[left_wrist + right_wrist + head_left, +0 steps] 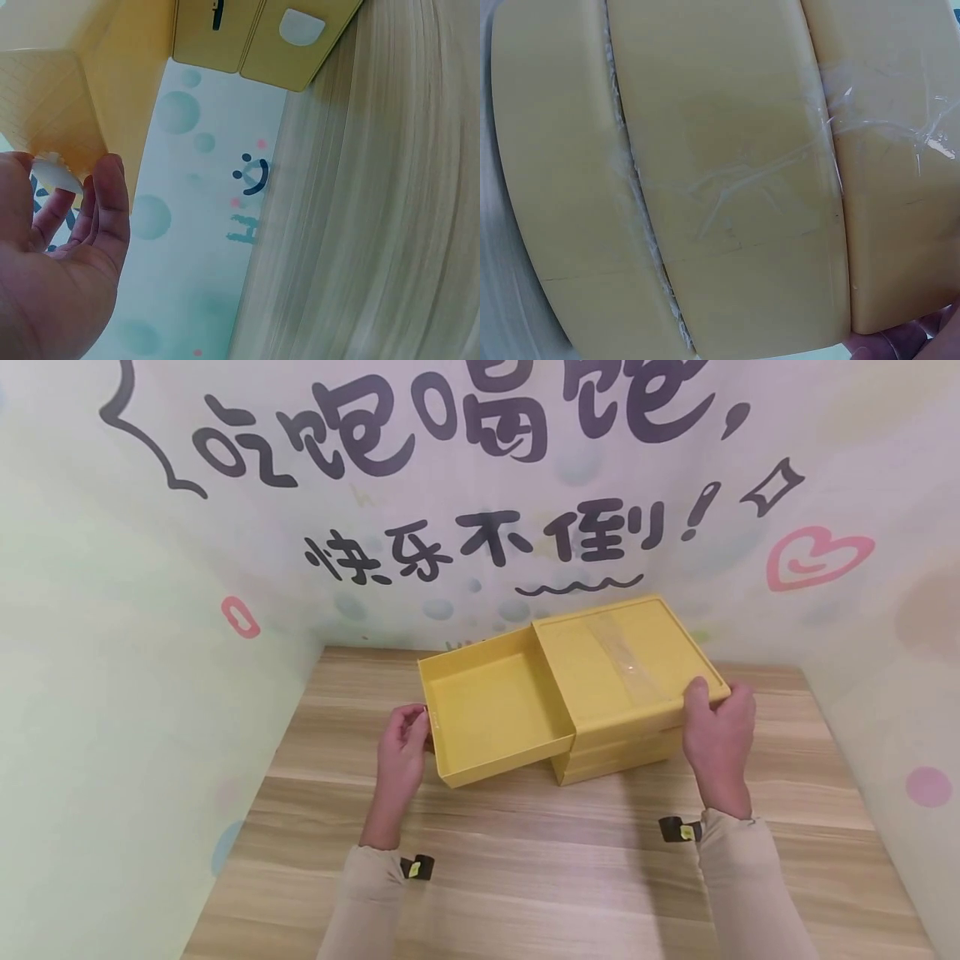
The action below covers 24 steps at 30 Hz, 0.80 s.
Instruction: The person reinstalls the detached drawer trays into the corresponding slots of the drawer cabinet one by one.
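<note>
A yellow drawer box [570, 652] stands on the wooden table, its top drawer [495, 706] pulled far out toward the left, with nothing lying inside. At the drawer's front, my left hand [400, 758] pinches a white half-round handle [58, 178] between thumb and fingers. My right hand [717, 731] grips the near right corner of the box, thumb on the top and fingers round the end. Clear tape [750, 180] runs over the top and down the stacked sides. Below, in the left wrist view, another drawer's white handle [302, 28] shows on a closed front.
Right behind the box rises a pale wall [420, 610] with dark lettering and coloured spots. Side walls close off the left and right. The wood-grain table [510, 868] stretches in front toward the sleeves. A black strap sits at each wrist.
</note>
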Motion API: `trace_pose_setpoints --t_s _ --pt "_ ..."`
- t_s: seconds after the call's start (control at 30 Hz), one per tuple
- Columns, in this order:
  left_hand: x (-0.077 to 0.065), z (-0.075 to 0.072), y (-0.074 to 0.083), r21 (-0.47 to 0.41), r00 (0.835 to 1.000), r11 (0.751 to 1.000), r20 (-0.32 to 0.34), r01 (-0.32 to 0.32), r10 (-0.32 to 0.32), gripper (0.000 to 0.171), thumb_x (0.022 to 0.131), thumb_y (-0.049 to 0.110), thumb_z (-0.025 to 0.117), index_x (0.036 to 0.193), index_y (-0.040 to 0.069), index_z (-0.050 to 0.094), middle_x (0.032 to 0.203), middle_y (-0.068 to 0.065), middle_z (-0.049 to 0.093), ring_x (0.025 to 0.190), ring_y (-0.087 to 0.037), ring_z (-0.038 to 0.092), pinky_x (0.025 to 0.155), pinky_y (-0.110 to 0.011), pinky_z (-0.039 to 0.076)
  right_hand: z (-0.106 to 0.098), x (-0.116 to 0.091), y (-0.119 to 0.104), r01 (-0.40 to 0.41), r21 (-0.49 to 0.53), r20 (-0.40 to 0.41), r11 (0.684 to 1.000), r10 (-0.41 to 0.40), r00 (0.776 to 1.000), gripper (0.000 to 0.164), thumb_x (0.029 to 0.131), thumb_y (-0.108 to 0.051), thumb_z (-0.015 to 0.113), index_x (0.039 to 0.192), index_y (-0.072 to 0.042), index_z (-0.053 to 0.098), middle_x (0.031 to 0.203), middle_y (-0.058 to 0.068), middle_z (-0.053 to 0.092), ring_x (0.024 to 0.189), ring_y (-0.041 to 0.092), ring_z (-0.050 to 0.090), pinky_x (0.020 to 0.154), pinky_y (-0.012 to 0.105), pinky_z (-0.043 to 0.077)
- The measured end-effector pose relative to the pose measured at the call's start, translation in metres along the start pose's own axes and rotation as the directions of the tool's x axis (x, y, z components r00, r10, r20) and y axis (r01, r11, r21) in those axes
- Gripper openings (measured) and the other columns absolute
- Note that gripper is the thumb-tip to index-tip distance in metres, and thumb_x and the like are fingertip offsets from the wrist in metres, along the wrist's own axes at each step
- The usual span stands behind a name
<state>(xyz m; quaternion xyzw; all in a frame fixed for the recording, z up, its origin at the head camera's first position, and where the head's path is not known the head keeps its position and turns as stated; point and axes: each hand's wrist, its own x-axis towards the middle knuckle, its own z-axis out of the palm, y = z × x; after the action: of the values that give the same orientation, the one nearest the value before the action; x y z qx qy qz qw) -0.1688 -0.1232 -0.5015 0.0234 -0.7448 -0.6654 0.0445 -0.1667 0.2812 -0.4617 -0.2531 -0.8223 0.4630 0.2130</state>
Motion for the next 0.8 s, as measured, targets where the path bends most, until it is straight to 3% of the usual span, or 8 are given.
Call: trace_pose_setpoints --t_s 0.33,0.63,0.8 --pt "0.000 0.010 0.000 0.018 1.000 1.000 0.017 0.003 -0.003 0.032 0.107 0.025 0.053 0.131 0.004 0.058 0.114 -0.017 0.068 0.076 -0.014 0.068 0.075 -0.041 0.062 0.002 0.001 0.000 0.007 -0.003 -0.013 1.000 -0.007 1.000 0.041 0.096 -0.044 0.045 0.107 -0.004 0.047 0.095 0.000 0.041 0.084 0.022 0.042 0.070 0.035 0.033" --pt "-0.003 0.011 0.002 0.057 0.996 0.998 0.089 -0.021 0.016 0.045 0.106 0.032 0.054 0.148 0.017 0.050 0.139 -0.009 0.063 0.095 -0.017 0.066 0.077 -0.028 0.056 0.003 0.000 0.000 0.009 -0.003 -0.024 1.000 -0.009 1.000 0.037 0.095 -0.042 0.046 0.104 -0.006 0.047 0.094 0.000 0.041 0.085 0.021 0.043 0.070 0.034 0.033" --pt "-0.005 0.013 0.003 0.091 0.988 0.995 0.154 -0.046 0.031 0.051 0.106 0.032 0.055 0.154 0.019 0.043 0.143 -0.007 0.059 0.100 -0.019 0.068 0.084 -0.044 0.058 0.003 0.000 0.000 0.007 0.000 -0.024 1.000 -0.007 1.000 0.039 0.095 -0.041 0.045 0.105 -0.004 0.047 0.094 0.000 0.041 0.084 0.021 0.042 0.070 0.034 0.032"
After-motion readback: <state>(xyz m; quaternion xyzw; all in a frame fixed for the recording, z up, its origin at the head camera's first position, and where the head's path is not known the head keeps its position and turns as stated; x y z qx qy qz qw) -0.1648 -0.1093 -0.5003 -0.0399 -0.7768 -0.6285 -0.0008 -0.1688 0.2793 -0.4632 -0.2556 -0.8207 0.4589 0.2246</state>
